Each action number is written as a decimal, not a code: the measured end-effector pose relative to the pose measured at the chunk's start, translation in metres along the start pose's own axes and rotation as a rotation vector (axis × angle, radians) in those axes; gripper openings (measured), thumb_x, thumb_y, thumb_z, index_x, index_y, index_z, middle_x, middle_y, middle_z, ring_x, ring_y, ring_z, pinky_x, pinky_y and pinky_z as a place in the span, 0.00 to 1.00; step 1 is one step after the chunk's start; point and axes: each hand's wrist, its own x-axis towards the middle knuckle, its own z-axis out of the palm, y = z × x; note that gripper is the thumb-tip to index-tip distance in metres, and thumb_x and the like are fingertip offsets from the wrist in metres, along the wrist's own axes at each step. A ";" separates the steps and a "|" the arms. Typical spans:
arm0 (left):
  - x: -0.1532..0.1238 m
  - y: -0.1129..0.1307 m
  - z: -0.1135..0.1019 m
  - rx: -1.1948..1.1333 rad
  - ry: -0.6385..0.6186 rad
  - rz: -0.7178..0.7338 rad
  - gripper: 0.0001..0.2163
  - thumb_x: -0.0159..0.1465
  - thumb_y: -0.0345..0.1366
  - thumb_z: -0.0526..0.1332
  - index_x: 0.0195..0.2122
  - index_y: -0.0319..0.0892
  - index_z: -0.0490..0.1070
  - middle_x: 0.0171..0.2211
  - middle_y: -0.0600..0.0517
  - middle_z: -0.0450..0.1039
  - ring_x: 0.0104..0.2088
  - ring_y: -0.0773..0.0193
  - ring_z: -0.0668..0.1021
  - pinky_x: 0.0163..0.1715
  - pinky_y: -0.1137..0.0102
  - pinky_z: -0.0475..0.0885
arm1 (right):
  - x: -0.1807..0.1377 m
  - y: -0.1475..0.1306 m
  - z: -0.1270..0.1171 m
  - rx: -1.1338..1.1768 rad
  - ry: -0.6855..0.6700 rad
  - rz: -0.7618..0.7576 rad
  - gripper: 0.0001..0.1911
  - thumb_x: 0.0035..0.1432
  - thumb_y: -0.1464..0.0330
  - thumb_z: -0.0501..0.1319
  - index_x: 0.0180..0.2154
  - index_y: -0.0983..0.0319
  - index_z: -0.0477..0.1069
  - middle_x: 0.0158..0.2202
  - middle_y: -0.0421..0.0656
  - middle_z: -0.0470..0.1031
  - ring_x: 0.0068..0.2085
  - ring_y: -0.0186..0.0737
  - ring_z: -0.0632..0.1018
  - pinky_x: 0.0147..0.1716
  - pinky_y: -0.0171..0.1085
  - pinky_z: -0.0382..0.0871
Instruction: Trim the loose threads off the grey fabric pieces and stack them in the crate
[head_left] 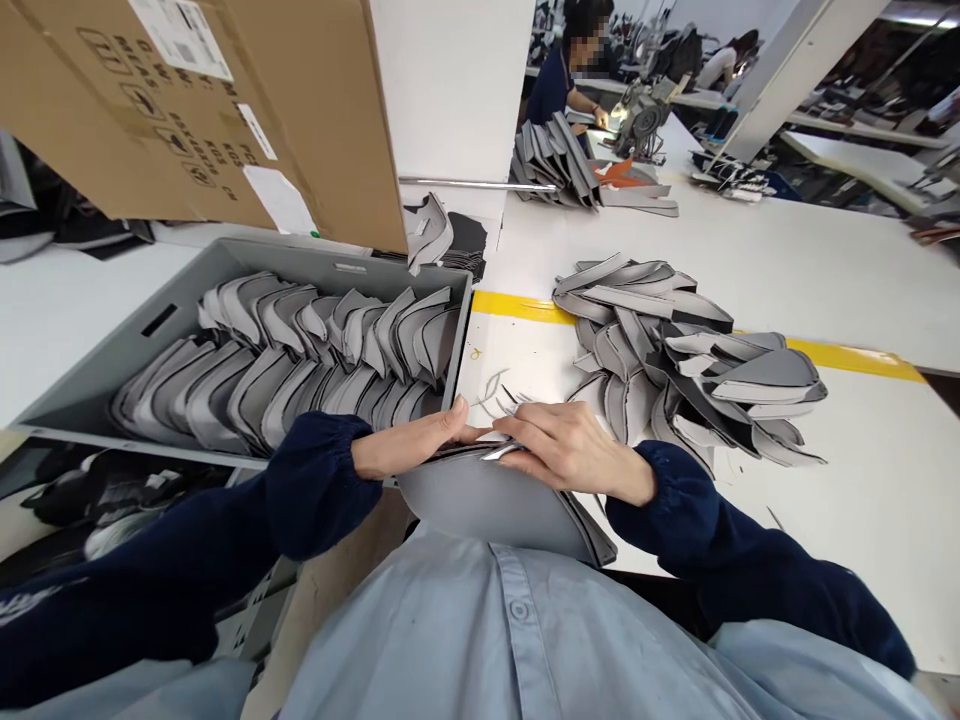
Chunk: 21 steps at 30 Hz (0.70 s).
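Head view: both my hands meet at the upper edge of a gray panel, which is low in front of my body, by the near edge of the white table. Layered edges show at its right end.

Right hand: fingers closed around a slim silvery tool, its shiny end showing at the panel's edge; the rest is hidden in my grip, so its type is undetermined.

Left hand: laid along the panel's upper left edge, thumb raised, fingertips near those of the right. Fingers partly hidden; I cannot tell whether they pinch the panel or only steady it.

Surroundings, left: gray bin holding two rows of curved gray pieces, standing on edge. Behind it, a printed cardboard box.

Surroundings, right: a loose pile of gray pieces lies on the table, overlapping a strip of yellow tape. A few thin dark scraps lie just beyond my fingers.

Far side: a co-worker sits at a sewing machine, one hand near its lit area; nearby are a stack of folded gray pieces and an orange piece.
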 end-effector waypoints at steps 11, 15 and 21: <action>-0.002 0.000 -0.010 0.120 0.063 -0.104 0.21 0.64 0.43 0.51 0.54 0.39 0.68 0.57 0.52 0.64 0.57 0.62 0.66 0.57 0.74 0.55 | -0.011 -0.002 -0.002 -0.076 -0.065 0.058 0.14 0.66 0.63 0.49 0.39 0.66 0.67 0.26 0.39 0.70 0.26 0.32 0.70 0.21 0.35 0.53; -0.001 -0.003 -0.011 0.125 0.054 -0.121 0.21 0.64 0.41 0.50 0.56 0.39 0.66 0.58 0.52 0.62 0.59 0.62 0.65 0.58 0.73 0.54 | -0.011 -0.001 -0.003 -0.094 -0.070 0.038 0.14 0.66 0.63 0.49 0.40 0.66 0.67 0.26 0.39 0.70 0.26 0.32 0.70 0.21 0.35 0.52; -0.002 -0.004 -0.010 0.152 0.058 -0.116 0.21 0.64 0.43 0.51 0.55 0.39 0.67 0.57 0.50 0.64 0.58 0.62 0.66 0.57 0.72 0.56 | -0.009 -0.002 -0.004 -0.084 -0.079 0.018 0.14 0.66 0.63 0.49 0.40 0.67 0.67 0.26 0.40 0.70 0.25 0.33 0.70 0.21 0.35 0.53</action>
